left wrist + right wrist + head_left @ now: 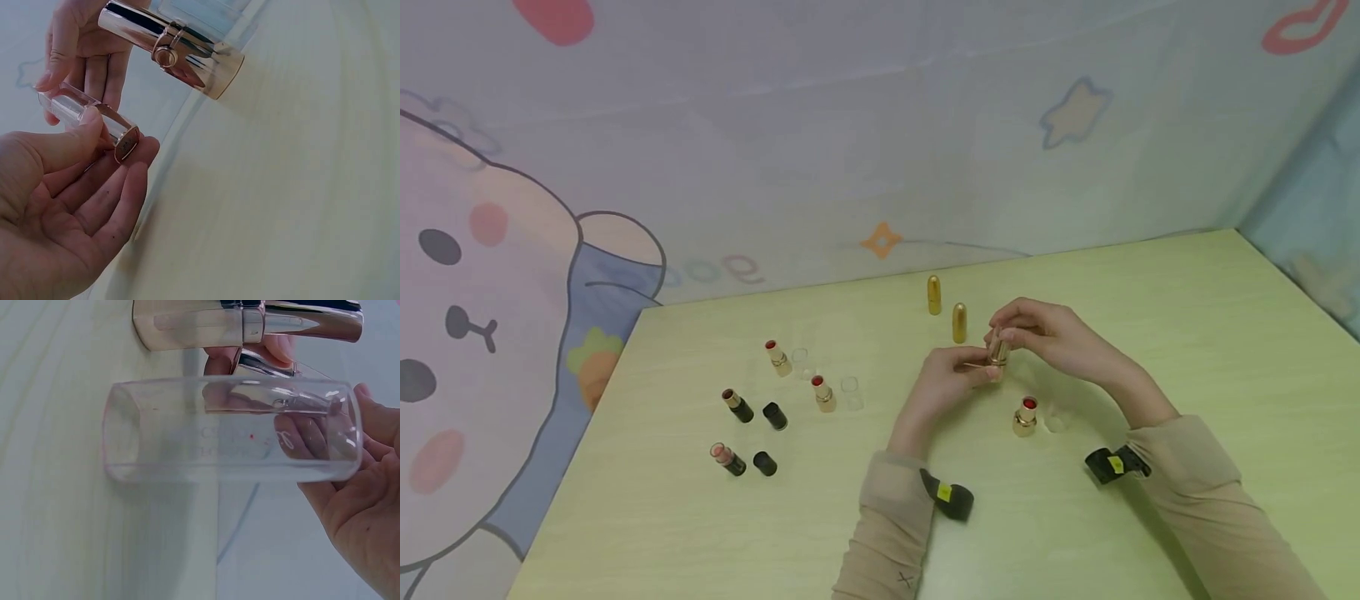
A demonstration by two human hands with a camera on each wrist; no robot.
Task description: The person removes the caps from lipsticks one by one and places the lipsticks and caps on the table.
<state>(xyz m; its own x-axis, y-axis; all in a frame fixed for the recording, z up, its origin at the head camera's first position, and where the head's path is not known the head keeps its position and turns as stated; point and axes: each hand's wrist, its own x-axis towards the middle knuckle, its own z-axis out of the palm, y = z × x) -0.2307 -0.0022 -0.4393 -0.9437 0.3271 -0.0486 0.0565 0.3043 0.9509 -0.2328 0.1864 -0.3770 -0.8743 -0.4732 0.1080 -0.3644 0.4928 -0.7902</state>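
My left hand [947, 379] pinches the gold base of a lipstick [119, 128] between thumb and fingers. At its other end, my right hand [1051, 337] grips the clear cap [50, 103] with thumb and fingertips. The cap sits over the lipstick's upper part, and the lipstick is tilted, held above the table. Just in front of the hands stands an uncapped gold lipstick [1024, 423] with a red tip. Beside it is a loose clear cap [231, 434], large in the right wrist view.
Two gold bullet-shaped tubes [959, 323] stand behind the left hand. On the left are two uncapped gold lipsticks [824, 396] with clear caps [852, 393], and two black-based lipsticks [739, 407] with black caps [775, 416]. A printed cloth [820, 150] hangs behind the table.
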